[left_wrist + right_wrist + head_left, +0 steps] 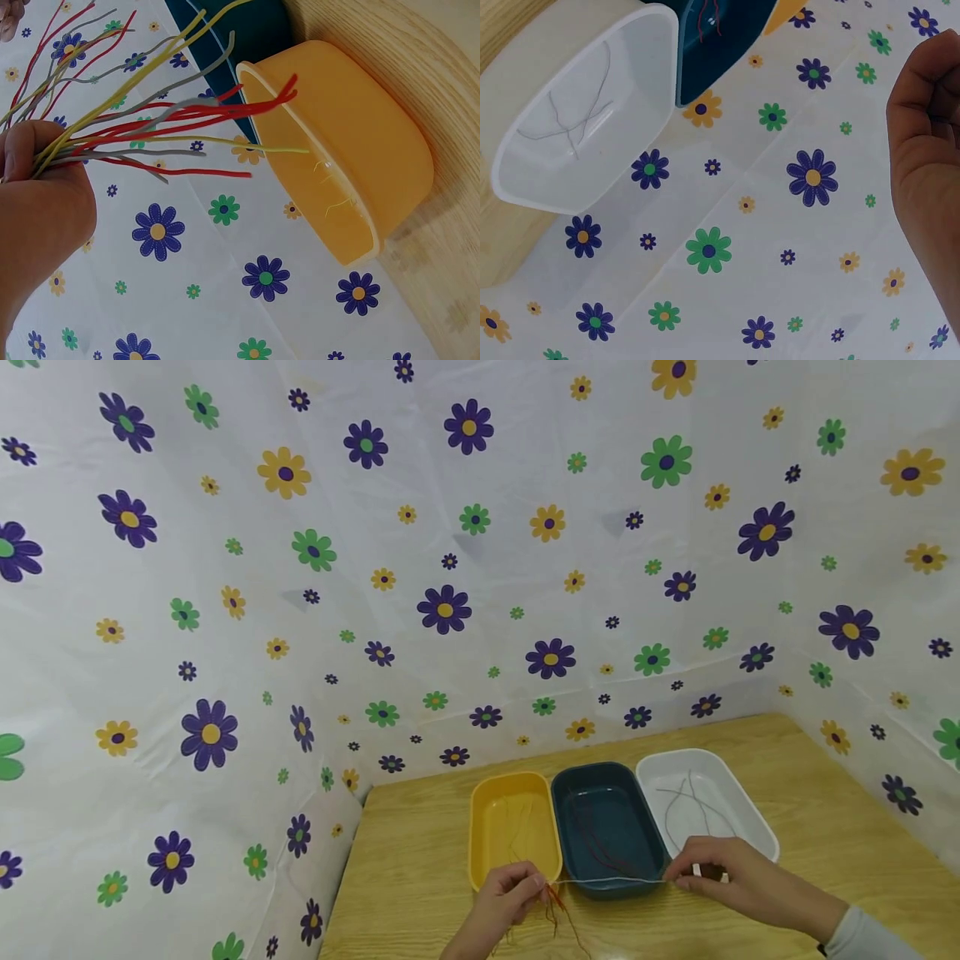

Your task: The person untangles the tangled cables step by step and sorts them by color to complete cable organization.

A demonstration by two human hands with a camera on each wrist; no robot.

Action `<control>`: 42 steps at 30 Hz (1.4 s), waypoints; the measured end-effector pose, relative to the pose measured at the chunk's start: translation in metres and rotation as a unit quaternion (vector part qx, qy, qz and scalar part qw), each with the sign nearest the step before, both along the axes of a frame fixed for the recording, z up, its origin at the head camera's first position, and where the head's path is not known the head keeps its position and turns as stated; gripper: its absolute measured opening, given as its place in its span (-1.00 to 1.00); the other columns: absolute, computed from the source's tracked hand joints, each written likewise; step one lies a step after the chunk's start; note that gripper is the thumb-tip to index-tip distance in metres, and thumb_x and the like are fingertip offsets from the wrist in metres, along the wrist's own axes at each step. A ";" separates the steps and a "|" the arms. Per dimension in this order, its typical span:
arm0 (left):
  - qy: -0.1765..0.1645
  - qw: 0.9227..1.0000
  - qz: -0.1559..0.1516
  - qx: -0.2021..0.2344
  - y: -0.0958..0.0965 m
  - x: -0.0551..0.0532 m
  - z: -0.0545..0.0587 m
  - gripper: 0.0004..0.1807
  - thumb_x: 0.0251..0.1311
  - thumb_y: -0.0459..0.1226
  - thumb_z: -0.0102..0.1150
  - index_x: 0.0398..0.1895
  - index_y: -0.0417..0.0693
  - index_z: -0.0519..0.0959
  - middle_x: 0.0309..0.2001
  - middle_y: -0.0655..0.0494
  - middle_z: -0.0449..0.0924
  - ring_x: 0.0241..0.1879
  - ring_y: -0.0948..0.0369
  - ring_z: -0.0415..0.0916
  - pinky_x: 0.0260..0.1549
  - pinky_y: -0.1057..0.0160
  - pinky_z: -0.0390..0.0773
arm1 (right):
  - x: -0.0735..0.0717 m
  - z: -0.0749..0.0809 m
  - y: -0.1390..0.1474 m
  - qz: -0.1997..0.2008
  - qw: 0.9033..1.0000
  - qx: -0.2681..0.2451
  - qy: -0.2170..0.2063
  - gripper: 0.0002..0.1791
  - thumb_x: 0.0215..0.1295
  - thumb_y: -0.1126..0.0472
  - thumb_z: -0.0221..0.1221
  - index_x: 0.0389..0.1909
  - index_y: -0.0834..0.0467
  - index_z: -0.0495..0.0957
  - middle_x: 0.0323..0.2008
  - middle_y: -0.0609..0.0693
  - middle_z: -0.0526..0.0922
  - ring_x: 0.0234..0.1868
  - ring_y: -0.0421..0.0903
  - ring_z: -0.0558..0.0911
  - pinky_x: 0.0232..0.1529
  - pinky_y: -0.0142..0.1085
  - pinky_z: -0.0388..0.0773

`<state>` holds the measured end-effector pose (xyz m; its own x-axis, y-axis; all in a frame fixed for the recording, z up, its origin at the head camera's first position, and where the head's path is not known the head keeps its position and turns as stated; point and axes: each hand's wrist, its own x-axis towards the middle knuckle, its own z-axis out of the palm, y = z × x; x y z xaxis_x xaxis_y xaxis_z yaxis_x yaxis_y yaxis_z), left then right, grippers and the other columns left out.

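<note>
My left hand (510, 893) grips a bundle of thin red, yellow and grey strings (225, 111), whose loose ends fan out past the fist in the left wrist view. My right hand (727, 872) pinches the far end of one pale grey string (607, 879). That string runs nearly straight between both hands, above the front edge of the dark blue tray (615, 890). In the right wrist view the fingers are curled, but the pinched end is hidden.
Left of the blue tray stands a yellow tray (476, 827) with a few yellow strings. A white tray (753, 806) on the right holds several grey strings; red ones lie in the blue tray. Flower-printed sheeting (510, 577) surrounds the wooden table (405, 860).
</note>
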<state>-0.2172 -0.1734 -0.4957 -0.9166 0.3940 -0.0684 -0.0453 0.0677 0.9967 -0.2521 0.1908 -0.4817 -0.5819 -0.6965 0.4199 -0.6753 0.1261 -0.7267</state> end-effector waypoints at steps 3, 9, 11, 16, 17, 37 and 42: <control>0.009 1.000 -0.005 -0.003 -0.001 0.000 0.001 -0.48 0.54 -0.19 0.07 -0.21 -0.69 0.42 -0.67 0.31 0.25 -0.71 0.40 0.06 -0.65 0.45 0.13 | 0.000 -0.001 0.001 0.005 1.000 0.008 -0.002 -0.71 0.47 0.42 0.18 0.00 0.01 0.71 -0.25 -0.23 0.63 -0.41 -0.41 0.46 -0.45 -0.46 0.50; 0.013 1.000 -0.007 -0.009 -0.004 0.000 0.003 -0.48 0.54 -0.19 0.07 -0.23 -0.68 0.42 -0.68 0.32 0.23 -0.71 0.41 0.08 -0.63 0.45 0.15 | -0.001 -0.001 0.003 -0.003 0.999 0.037 0.027 -0.72 0.50 0.39 0.16 -0.01 -0.06 0.66 -0.22 -0.20 0.62 -0.34 -0.45 0.46 -0.40 -0.48 0.50; 0.014 1.000 -0.010 -0.014 -0.005 0.001 0.003 -0.48 0.54 -0.19 0.07 -0.24 -0.68 0.41 -0.70 0.33 0.22 -0.72 0.41 0.08 -0.63 0.45 0.16 | -0.002 0.001 0.004 -0.009 0.998 0.049 0.045 -0.72 0.50 0.36 0.17 -0.02 -0.12 0.64 -0.20 -0.20 0.63 -0.30 -0.45 0.47 -0.37 -0.48 0.49; 0.022 1.000 -0.010 -0.019 -0.006 0.002 0.005 -0.50 0.55 -0.21 0.05 -0.27 -0.67 0.41 -0.71 0.33 0.22 -0.73 0.42 0.10 -0.64 0.46 0.17 | -0.005 0.007 0.005 -0.019 0.995 0.059 0.084 -0.69 0.48 0.37 0.19 -0.01 -0.13 0.64 -0.16 -0.24 0.64 -0.27 -0.46 0.47 -0.35 -0.49 0.49; 0.023 1.000 -0.009 -0.017 -0.006 0.003 0.005 -0.50 0.55 -0.22 0.05 -0.26 -0.67 0.41 -0.71 0.33 0.23 -0.72 0.43 0.10 -0.64 0.46 0.17 | -0.006 0.008 0.005 -0.021 0.994 0.059 0.086 -0.69 0.48 0.38 0.18 -0.01 -0.11 0.63 -0.16 -0.25 0.63 -0.27 -0.46 0.48 -0.35 -0.48 0.49; 0.065 0.997 -0.030 -0.029 -0.007 0.000 0.004 -0.61 0.53 -0.27 0.07 -0.30 -0.56 0.47 -0.51 0.28 0.43 -0.52 0.43 0.27 -0.42 0.46 0.30 | -0.005 0.008 0.009 0.026 0.995 0.068 0.073 -0.67 0.57 0.44 0.02 -0.03 -0.12 0.45 -0.16 -0.25 0.46 -0.31 -0.43 0.49 -0.35 -0.48 0.54; 0.062 0.997 -0.016 -0.051 -0.004 -0.003 0.004 -0.61 0.52 -0.22 0.11 -0.28 -0.49 0.53 -0.45 0.22 0.48 -0.49 0.42 0.29 -0.39 0.45 0.31 | -0.008 0.007 0.012 -0.003 0.994 0.065 0.091 -0.66 0.54 0.46 0.05 -0.01 -0.10 0.45 -0.17 -0.24 0.46 -0.35 -0.47 0.44 -0.39 -0.49 0.49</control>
<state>-0.2206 -0.1776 -0.4917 -0.9073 0.4204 0.0028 0.0810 0.1682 0.9824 -0.2599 0.2025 -0.4744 -0.5091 -0.7477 0.4263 -0.7933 0.2155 -0.5694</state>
